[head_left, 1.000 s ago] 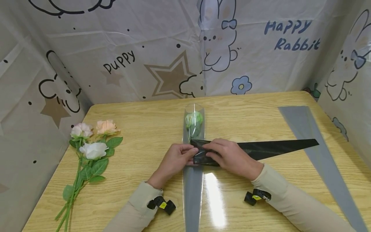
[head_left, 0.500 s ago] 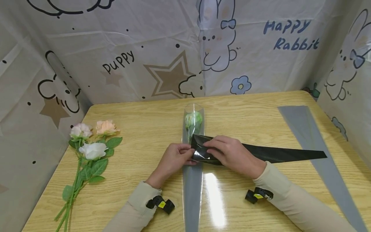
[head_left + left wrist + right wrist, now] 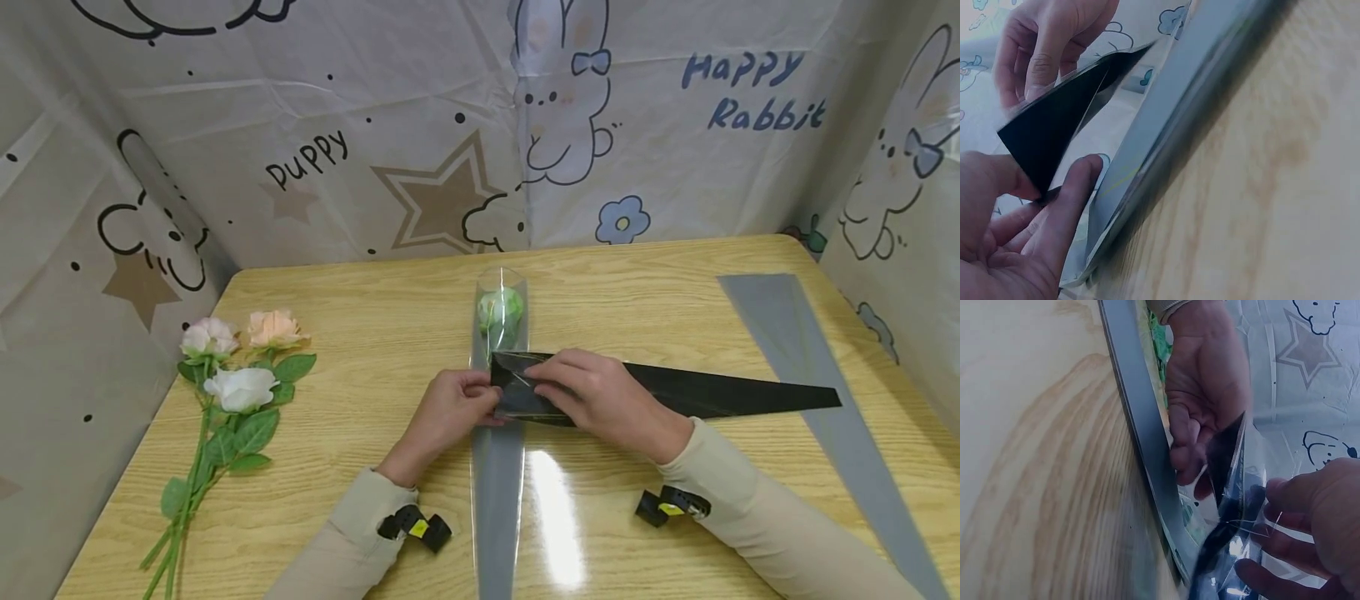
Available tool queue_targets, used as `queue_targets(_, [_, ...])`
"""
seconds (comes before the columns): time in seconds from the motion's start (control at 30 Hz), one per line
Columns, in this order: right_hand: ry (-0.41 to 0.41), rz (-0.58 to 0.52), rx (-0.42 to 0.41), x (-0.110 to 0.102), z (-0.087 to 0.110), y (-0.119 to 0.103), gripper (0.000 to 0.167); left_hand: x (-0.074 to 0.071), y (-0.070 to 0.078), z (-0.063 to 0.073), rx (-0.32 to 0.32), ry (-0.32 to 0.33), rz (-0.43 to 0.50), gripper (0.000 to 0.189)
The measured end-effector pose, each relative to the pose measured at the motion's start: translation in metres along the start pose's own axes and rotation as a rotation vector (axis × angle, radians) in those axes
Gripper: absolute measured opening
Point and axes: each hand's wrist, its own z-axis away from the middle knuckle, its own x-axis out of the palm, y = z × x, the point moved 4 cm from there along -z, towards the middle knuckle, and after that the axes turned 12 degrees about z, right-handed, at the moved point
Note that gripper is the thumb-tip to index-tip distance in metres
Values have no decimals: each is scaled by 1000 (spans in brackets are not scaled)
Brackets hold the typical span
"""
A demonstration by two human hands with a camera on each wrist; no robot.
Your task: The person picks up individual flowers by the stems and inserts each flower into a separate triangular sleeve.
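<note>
A long black tapered flower sleeve (image 3: 697,390) with a clear plastic front lies across the middle, its wide end between both hands. My left hand (image 3: 453,408) pinches the corner of that wide end between thumb and fingers, plain in the left wrist view. My right hand (image 3: 600,396) pinches the clear film of the black sleeve (image 3: 1229,469) from above. Beneath runs a grey and clear flower sleeve (image 3: 498,508), upright in the head view, with a green flower (image 3: 500,312) inside near its top. The hands and black sleeve hide its middle.
Three artificial roses lie at the left: a pink rose (image 3: 210,337), a peach rose (image 3: 276,330) and a white rose (image 3: 242,389), with green stems. Another grey sleeve (image 3: 817,375) lies slanting at the right, under the black tip. Printed cloth (image 3: 337,100) walls the wooden table (image 3: 360,483).
The black sleeve's narrow tip has swung toward the front and slightly right, and its wide end has tilted. Both hands keep hold, the right having shifted slightly right.
</note>
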Motion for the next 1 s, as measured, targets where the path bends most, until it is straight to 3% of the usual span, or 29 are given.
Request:
queue_targets(0.33, [11, 0, -145, 4, -1, -17, 25, 2, 3, 3, 25, -65, -140, 28])
queue_targets(0.7, [13, 26, -181, 6, 0, -25, 24, 6, 2, 4, 76, -62, -280, 19])
queue_targets(1.0, [5, 7, -149, 2, 1, -25, 25, 7, 5, 6, 78, -65, -311, 20])
